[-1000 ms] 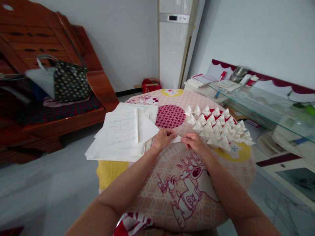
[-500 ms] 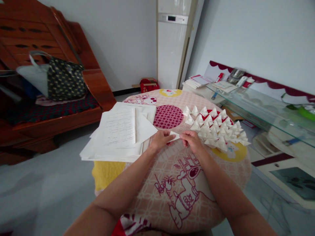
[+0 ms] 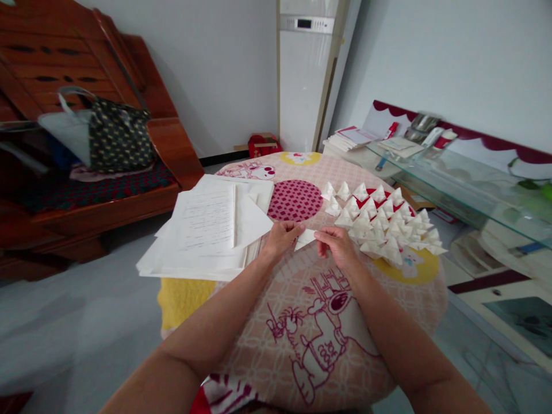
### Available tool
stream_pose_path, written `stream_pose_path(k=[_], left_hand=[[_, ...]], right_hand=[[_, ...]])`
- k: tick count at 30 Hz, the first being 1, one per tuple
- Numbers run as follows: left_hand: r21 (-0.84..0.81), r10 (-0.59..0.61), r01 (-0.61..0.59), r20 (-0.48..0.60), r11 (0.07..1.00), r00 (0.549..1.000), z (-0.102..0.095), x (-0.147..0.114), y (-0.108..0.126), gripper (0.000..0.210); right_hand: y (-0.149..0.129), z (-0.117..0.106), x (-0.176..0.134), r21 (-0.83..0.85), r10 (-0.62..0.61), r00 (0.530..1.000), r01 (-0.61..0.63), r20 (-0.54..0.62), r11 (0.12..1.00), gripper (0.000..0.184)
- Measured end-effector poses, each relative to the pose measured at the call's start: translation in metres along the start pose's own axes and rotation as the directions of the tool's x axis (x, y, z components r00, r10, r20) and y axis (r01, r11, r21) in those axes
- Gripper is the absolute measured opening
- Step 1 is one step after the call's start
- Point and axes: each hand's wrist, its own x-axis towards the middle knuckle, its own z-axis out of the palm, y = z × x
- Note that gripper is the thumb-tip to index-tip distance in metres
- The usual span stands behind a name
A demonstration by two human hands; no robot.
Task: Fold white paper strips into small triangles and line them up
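Note:
A small folded piece of white paper is held between my two hands above the table's middle. My left hand pinches its left side near the top, with the thumb along the edge. The thumb and forefinger of my right hand grip its right corner, the other fingers curled under. Just left of my left hand lies a stack of white sheets, the top ones with handwriting and one with a pointed, folded corner. Right of my right hand stand several rows of folded white paper pieces with upright points.
A pink patterned cloth covers the round table. To the right is a glass-topped cabinet holding papers and small items. On the left stands a wooden bench with a dotted bag on it. A tall white appliance is in the corner.
My left fingers have shifted to the paper's upper left edge, so more of the paper shows. My right hand keeps its pinch. The whole view has tilted slightly.

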Motion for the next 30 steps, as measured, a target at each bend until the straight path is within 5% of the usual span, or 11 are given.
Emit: stream_pose_path(k=[15,30], left_hand=[[-0.446,-0.214,0.254,0.138,0.858,0.967,0.003,-0.002,0.004,0.034],[-0.527,-0.301,0.307,0.101,0.793,0.948,0.006,-0.004,0.010,0.021]], right_hand=[[-0.004,0.007,-0.002,0.097,-0.112,0.993,0.107,0.044,0.989,0.035],[-0.001,0.013,-0.003,0.085,-0.181,0.984,0.181,-0.009,0.980,0.030]])
